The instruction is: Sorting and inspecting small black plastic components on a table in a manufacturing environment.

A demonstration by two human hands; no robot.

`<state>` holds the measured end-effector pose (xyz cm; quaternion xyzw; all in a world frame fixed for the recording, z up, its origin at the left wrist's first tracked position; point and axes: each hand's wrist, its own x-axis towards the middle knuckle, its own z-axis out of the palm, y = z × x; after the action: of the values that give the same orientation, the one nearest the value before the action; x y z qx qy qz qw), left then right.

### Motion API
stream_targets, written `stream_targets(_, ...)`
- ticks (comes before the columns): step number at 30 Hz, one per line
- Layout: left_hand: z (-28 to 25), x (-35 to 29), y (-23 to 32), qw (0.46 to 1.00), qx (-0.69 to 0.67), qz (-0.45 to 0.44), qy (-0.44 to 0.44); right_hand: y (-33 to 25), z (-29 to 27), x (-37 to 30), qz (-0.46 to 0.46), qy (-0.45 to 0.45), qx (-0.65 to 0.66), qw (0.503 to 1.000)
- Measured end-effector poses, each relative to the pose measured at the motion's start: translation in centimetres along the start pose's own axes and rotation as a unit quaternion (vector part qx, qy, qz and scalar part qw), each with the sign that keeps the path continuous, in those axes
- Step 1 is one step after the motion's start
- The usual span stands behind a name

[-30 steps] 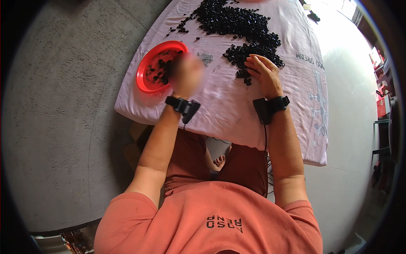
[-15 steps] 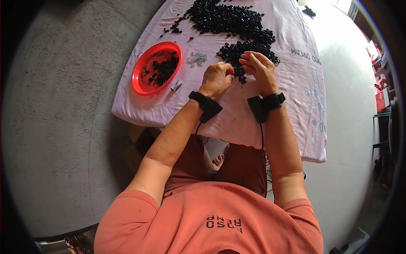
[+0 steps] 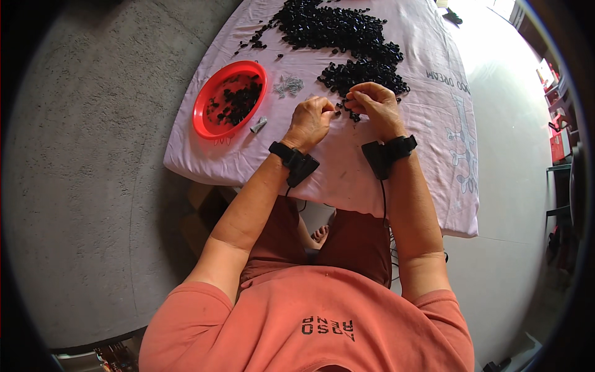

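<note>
tiny black piece (image 3: 338, 111) between fingertips, unidentifiable

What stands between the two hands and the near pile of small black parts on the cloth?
Nothing visible: the left hand and right hand meet at the near edge of the small black parts.

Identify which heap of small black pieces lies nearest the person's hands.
The small heap just beyond the right hand and left hand; the big heap lies farther up the cloth, the third inside the red bowl.

The small pieces (image 3: 338, 28) are looking black. The bowl (image 3: 207, 102) is showing bright red. The cloth (image 3: 434, 118) is looking pale pink with faint grey drawings, maybe bones. The shirt (image 3: 279, 316) is showing orange.
</note>
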<state>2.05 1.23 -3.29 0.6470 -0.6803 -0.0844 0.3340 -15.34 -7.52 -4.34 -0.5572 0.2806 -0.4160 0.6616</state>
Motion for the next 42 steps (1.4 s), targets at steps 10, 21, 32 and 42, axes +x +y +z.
stream_targets(10, 0.3, 0.1, 0.9, 0.999, 0.032, -0.012, -0.002, -0.4, -0.1, -0.1, -0.007, 0.045, 0.023, 0.999)
stream_targets(21, 0.0, 0.4, 1.6, 0.989, -0.129, -0.067, 0.008, -0.5, 0.4, -0.3, -0.013, -0.095, -0.036, 0.995)
stream_targets(32, -0.6, 0.5, 1.9, 0.959, -0.25, -0.128, -0.04, -1.3, 0.4, -0.6, 0.032, -0.12, -0.025, 0.992)
stream_targets(42, -2.9, 1.6, -4.9, 0.989, 0.008, -0.106, 0.104, -0.8, 0.4, -0.3, 0.045, -0.044, -0.014, 0.998)
